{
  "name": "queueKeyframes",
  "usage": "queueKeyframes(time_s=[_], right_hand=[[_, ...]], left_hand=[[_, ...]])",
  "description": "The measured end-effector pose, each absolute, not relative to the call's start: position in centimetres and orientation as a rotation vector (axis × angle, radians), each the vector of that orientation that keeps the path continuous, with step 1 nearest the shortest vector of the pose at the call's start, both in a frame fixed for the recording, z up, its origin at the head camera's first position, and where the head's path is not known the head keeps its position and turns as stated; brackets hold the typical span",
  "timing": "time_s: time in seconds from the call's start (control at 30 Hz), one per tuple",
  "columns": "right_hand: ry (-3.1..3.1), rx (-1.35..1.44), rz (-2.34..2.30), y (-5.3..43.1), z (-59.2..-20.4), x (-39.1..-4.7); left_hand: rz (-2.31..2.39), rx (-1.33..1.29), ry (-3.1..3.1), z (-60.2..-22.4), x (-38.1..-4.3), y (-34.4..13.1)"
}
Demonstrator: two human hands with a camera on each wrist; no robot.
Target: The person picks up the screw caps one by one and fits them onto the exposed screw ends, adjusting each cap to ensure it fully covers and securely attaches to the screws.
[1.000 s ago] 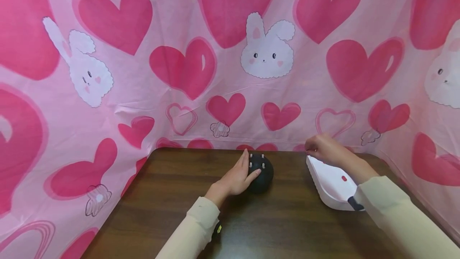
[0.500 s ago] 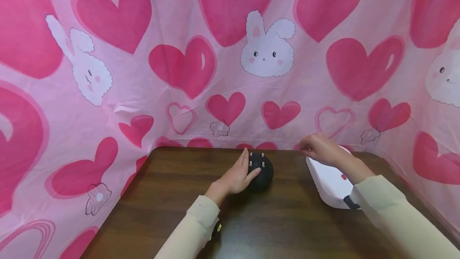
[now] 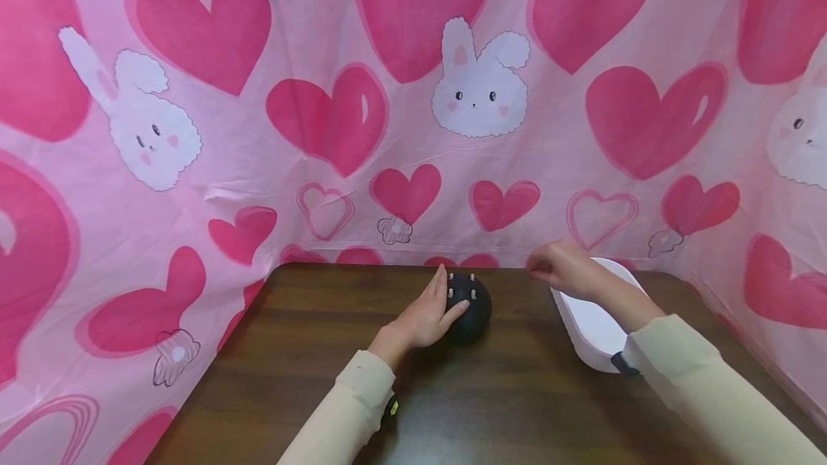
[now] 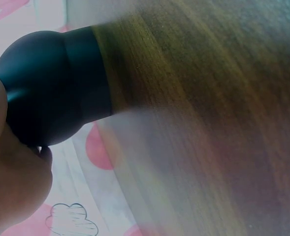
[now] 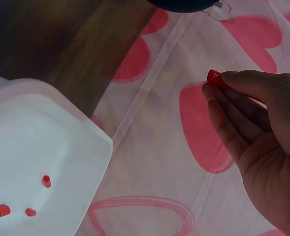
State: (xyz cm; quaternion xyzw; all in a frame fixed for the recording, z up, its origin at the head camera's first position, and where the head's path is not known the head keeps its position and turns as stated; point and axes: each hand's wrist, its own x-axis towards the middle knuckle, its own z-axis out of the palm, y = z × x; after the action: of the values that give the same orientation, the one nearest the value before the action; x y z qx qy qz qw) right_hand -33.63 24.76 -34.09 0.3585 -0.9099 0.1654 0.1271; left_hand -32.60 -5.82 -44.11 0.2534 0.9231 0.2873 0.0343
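A rounded black object stands on the table, with several short pale pegs on its top. My left hand holds its left side, the thumb lying across its front. In the left wrist view, the black object shows a bulging body and a flat-ended base. My right hand pinches a small red cylindrical piece between thumb and fingertips. In the head view that hand hovers by the far left end of a white tray, right of the black object. The red piece is too small to see there.
Loose red pieces lie in the white tray. The brown wooden table ends at a pink curtain printed with hearts and rabbits. A black band shows beside the right cuff.
My right hand has moved left, from above the tray's far end toward the black object. Its forearm now covers the red piece seen earlier in the tray. The left hand stays put.
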Motion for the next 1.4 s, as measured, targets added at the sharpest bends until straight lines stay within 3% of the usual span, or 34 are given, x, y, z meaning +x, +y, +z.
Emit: queueKeyframes(time_s=[1.4], right_hand=[[-2.534, 1.135, 0.504, 20.9, -34.5, -33.8]], left_hand=[[0.895, 0.776, 2.837, -43.9, -32.5, -5.8]])
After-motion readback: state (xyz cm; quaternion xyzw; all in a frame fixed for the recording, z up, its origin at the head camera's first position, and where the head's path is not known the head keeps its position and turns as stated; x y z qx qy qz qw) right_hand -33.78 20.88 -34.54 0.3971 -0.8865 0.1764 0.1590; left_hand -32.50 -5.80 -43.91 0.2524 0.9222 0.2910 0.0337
